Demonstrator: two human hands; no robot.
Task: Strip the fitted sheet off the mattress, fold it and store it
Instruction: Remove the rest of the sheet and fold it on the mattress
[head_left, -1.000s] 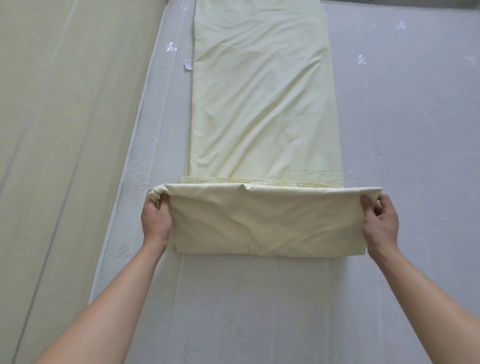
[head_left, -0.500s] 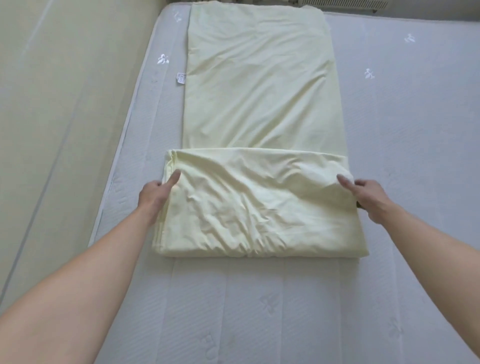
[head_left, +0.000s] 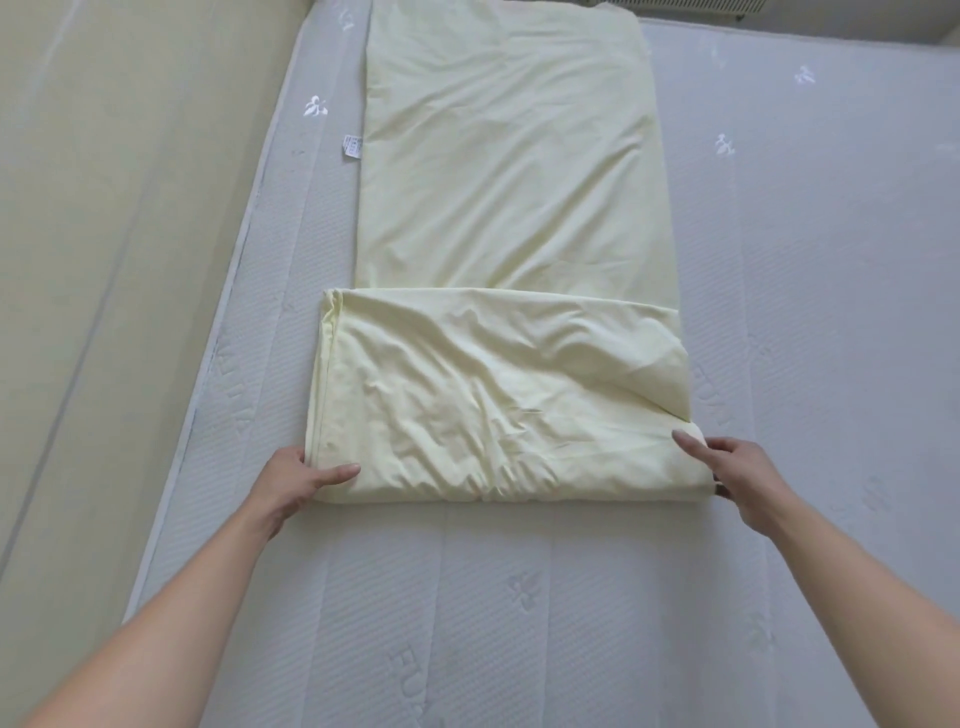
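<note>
The pale yellow fitted sheet (head_left: 498, 208) lies as a long folded strip on the bare grey-white mattress (head_left: 519, 623). Its near end is doubled over into a thick, wrinkled rectangle (head_left: 493, 405). My left hand (head_left: 296, 483) holds that rectangle's near left corner, thumb flat on top and fingers at the edge. My right hand (head_left: 732, 478) grips the near right corner, thumb on top and fingers tucked under the edge. A flap at the right side of the fold stands slightly open.
A small white label (head_left: 353, 146) sticks out at the strip's left edge. The pale yellowish floor (head_left: 104, 260) runs along the mattress's left side. Bare mattress lies to the right of the sheet and in front of it.
The lifted near end was laid forward over the strip, making a fold. Both hands then let go and slid back to the fold's near corners, where they grip again.
</note>
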